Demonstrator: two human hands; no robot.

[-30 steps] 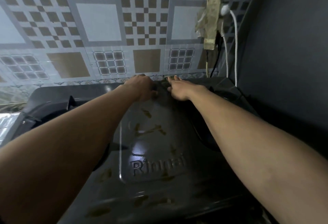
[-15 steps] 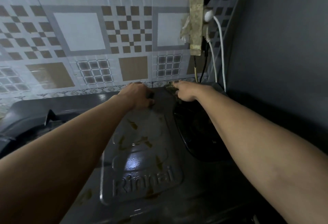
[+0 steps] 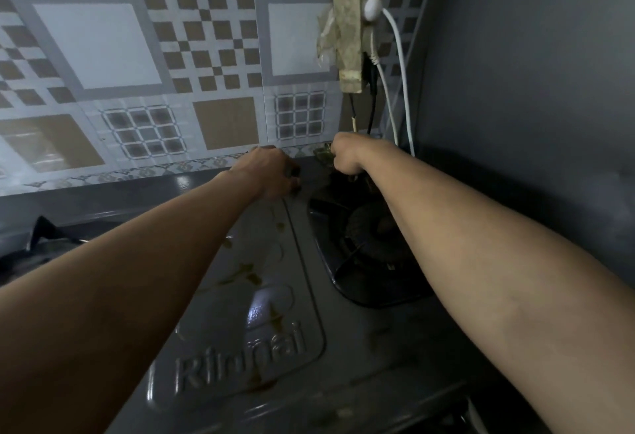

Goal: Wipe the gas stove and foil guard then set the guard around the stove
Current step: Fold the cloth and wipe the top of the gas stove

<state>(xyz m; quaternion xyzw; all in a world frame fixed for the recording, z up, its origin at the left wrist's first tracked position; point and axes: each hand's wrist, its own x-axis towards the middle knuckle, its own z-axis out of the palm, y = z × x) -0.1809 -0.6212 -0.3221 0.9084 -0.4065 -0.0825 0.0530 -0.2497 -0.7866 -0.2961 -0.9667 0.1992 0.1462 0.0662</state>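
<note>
Dark grey metal gas stove with embossed "Rinnai" plate, brown-stained, lying under both forearms; long axis running left to right along the patterned tiled wall, back edge against it. Left hand curled onto the stove's rear edge, fingers bent over it. Right hand just beside, fisted around something dark green, above the black right burner. Foil guard: cannot tell where. White cable hanging behind.
</note>
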